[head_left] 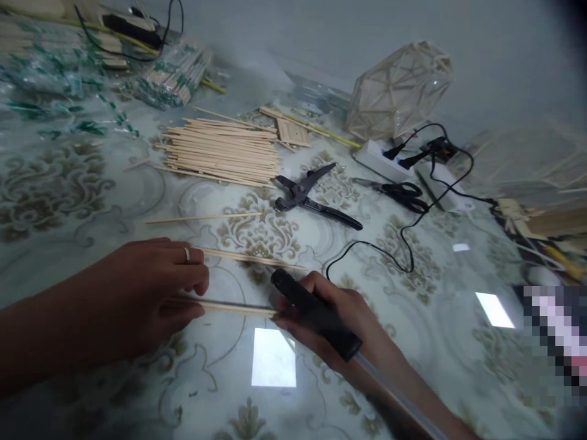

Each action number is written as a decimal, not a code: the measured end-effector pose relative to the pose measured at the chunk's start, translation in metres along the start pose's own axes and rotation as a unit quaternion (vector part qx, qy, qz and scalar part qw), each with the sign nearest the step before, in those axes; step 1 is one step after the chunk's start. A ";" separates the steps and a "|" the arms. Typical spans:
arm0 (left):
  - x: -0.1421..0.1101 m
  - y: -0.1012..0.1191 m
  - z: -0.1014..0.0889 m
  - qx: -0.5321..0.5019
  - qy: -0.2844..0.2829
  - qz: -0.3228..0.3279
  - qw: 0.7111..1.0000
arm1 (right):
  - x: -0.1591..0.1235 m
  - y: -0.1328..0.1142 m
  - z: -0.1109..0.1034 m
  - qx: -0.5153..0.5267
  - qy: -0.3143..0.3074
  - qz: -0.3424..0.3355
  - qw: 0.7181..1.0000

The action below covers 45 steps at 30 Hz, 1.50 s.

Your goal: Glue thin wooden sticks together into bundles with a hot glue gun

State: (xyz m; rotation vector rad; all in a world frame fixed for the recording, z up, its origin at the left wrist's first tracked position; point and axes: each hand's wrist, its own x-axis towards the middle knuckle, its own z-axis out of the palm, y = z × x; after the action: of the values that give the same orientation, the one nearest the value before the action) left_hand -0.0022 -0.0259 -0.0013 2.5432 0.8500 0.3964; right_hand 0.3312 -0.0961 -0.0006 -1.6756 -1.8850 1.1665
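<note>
My left hand [160,278], with a ring on one finger, is curled at the left ends of thin wooden sticks. Its fingers touch an upper pair of sticks [247,256], and the thumb lies along a lower stick [238,307]. My right hand [339,311] is closed around a black hot glue gun [318,311], with a clear glue stick [394,391] reaching out of its back end. The gun's tip is close to the upper sticks; whether they touch I cannot tell. The lower stick's right end meets my right fingertips. Another single stick [206,217] lies just beyond.
Past the hands lie a heap of wooden sticks [224,150], black-handled pliers [312,192] and scissors [398,192]. A white power strip [383,160] with black cords stands before a geometric stick frame [398,91]. Plastic-wrapped stick bundles [172,76] are at the back left.
</note>
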 end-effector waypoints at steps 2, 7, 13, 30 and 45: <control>0.001 0.002 0.004 -0.014 0.011 0.005 1.000 | -0.001 0.000 0.001 0.002 0.002 0.000 1.000; 0.006 0.009 0.007 -0.043 0.016 0.017 0.999 | 0.000 0.000 -0.002 0.016 0.042 0.009 0.999; 0.005 0.005 0.013 -0.056 0.024 0.034 0.998 | 0.003 0.002 -0.012 0.032 0.071 0.009 0.997; 0.014 0.007 0.007 -0.015 0.024 0.081 0.996 | 0.001 -0.005 -0.017 0.038 0.048 0.021 0.998; 0.015 0.011 0.024 -0.032 0.050 0.069 0.996 | 0.008 -0.001 -0.006 0.070 0.002 0.042 0.997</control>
State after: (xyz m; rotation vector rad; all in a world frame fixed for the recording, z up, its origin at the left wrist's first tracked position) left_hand 0.0236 -0.0317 -0.0148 2.5476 0.6856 0.5884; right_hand 0.3336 -0.0865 0.0019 -1.6919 -1.7025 1.2942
